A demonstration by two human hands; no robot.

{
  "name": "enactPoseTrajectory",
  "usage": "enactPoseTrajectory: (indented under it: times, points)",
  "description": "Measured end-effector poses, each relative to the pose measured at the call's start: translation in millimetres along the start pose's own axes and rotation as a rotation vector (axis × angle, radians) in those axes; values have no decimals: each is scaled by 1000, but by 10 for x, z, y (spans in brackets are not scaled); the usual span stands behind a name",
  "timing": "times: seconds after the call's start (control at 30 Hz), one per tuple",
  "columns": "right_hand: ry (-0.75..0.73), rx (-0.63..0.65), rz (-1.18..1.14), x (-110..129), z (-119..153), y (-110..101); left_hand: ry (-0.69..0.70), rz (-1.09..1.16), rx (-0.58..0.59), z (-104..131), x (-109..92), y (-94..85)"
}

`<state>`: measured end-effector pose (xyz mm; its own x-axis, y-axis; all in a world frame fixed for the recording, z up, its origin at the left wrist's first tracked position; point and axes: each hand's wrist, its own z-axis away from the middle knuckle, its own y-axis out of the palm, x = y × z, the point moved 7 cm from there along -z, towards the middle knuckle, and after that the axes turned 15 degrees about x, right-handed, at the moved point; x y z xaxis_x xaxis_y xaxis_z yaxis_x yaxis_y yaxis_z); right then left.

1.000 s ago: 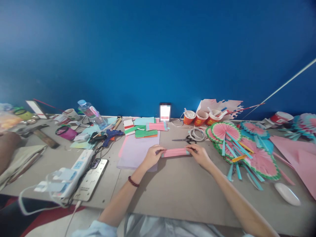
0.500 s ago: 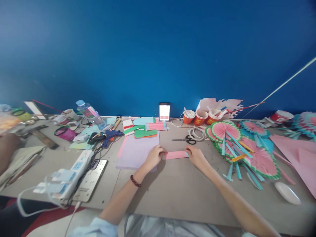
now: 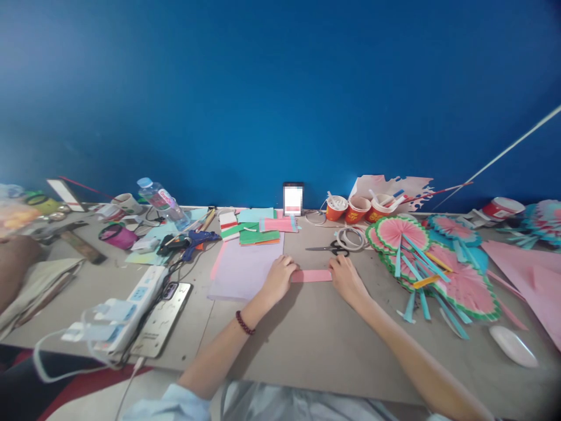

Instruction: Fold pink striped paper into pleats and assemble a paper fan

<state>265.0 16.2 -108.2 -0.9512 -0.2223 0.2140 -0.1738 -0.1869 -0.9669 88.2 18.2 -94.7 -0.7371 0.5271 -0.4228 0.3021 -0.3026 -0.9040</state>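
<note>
A narrow pink paper strip (image 3: 311, 276) lies crosswise in front of me, low over the table. Its left end is pinched by my left hand (image 3: 279, 276), which has a dark bead bracelet at the wrist. At the strip's right end my right hand (image 3: 345, 278) grips it, fingers curled; both ends are covered by fingers. Just beyond the right hand lie black-handled scissors (image 3: 337, 248). To the left of my left hand a sheet of lilac paper (image 3: 245, 269) is spread, with green paper pieces (image 3: 258, 236) at its far edge.
Pink and green pleated paper fans (image 3: 464, 275) lie at right, near a white mouse (image 3: 512, 345). Red paper cups (image 3: 358, 210) line the wall. A phone (image 3: 164, 318) and a power strip (image 3: 135, 304) with cables sit at left. Another person's hand (image 3: 17, 257) is at far left.
The fingers of both hands have shifted inward over the strip's ends, hiding the blue bits that showed there. The strip stays in nearly the same place.
</note>
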Motion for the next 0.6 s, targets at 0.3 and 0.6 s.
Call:
enactPoseTrajectory:
  times: [0.3, 0.6]
  points:
    - [-203, -113, 132, 238, 171, -61, -8, -407, 27, 88, -292, 185]
    - [-87, -119, 349, 427, 362, 37, -159, -468, -76, 251, -563, 302]
